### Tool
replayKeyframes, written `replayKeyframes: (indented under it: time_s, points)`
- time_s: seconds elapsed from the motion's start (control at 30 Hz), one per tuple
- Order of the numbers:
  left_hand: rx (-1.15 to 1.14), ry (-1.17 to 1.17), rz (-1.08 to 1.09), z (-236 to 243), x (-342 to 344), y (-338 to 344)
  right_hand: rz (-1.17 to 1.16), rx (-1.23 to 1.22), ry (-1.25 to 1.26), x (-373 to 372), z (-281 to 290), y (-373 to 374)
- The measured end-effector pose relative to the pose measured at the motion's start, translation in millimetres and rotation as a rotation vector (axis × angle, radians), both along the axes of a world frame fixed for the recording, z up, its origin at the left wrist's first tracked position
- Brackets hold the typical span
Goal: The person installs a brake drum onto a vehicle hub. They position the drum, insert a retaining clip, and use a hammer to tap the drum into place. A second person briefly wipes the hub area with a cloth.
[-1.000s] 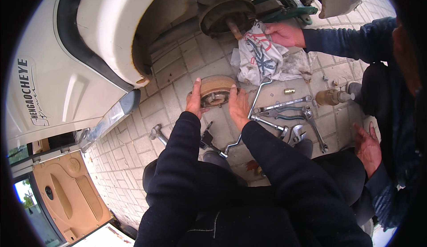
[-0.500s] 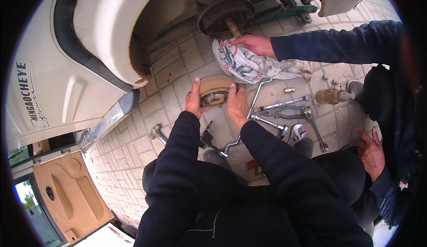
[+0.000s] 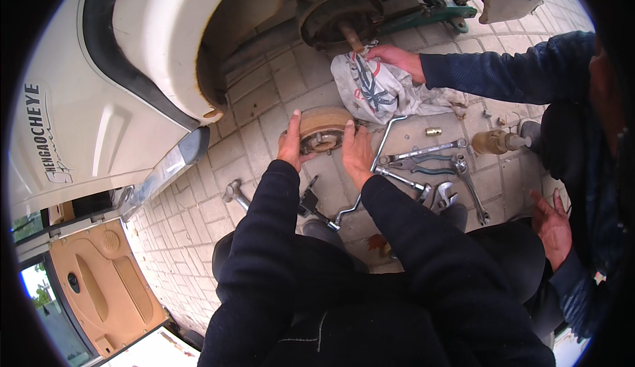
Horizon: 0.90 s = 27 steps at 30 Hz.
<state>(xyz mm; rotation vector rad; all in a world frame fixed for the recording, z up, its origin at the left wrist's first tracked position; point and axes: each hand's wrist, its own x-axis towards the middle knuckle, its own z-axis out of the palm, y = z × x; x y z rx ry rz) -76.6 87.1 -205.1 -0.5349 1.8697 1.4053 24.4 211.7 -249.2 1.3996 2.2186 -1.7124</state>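
My left hand [image 3: 291,141] and my right hand [image 3: 357,149] grip a rusty brake drum [image 3: 325,122] from either side, just above the paving. Behind it, a co-worker's hand [image 3: 409,63] holds a grimy printed white cloth [image 3: 370,90] at the end of the rusty spindle [image 3: 350,34] of a hub [image 3: 316,23]. Beside my right hand lie a bent wrench [image 3: 386,132], combination wrenches [image 3: 473,188], pliers [image 3: 417,165], an adjustable wrench [image 3: 444,195], a brass-coloured socket [image 3: 433,131] and a ratchet [image 3: 403,182].
The white vehicle's body [image 3: 99,135] and open door [image 3: 99,287] fill the left. A green jack [image 3: 430,20] stands under it. A hammer [image 3: 235,192] lies left. The co-worker's other hand [image 3: 552,225] is at right, below an amber bottle [image 3: 493,142]. Paving [image 3: 258,89] surrounds everything.
The co-worker's upper hand and the cloth moved leftward, then slightly back right, and the cloth's bunched shape changed. My hands stay on the drum; the view has shifted slightly.
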Motion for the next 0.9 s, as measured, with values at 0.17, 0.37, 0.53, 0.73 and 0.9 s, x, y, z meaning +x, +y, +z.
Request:
replayKeyframes:
  time_s: [0.17,0.37,0.53,0.73,0.9]
  points:
    - [0.003,0.035,0.021,-1.0,1.4,0.3,0.002,-0.01,0.023,1.3,-2.3,1.1]
    - [0.003,0.037,0.022,-2.2,0.6,-0.3,0.009,-0.029,0.025,-0.2,-5.9,1.9]
    - [0.006,0.022,0.029,-3.6,0.2,-1.6,0.0,-0.012,0.021,-0.9,-6.1,-0.3]
    - [0.01,0.026,0.036,-5.6,-1.0,-2.0,0.009,-0.016,0.016,-0.2,-7.9,-0.2]
    - [0.012,0.03,0.034,-5.9,-0.4,-2.2,0.015,-0.006,0.009,-0.4,-8.2,-0.1]
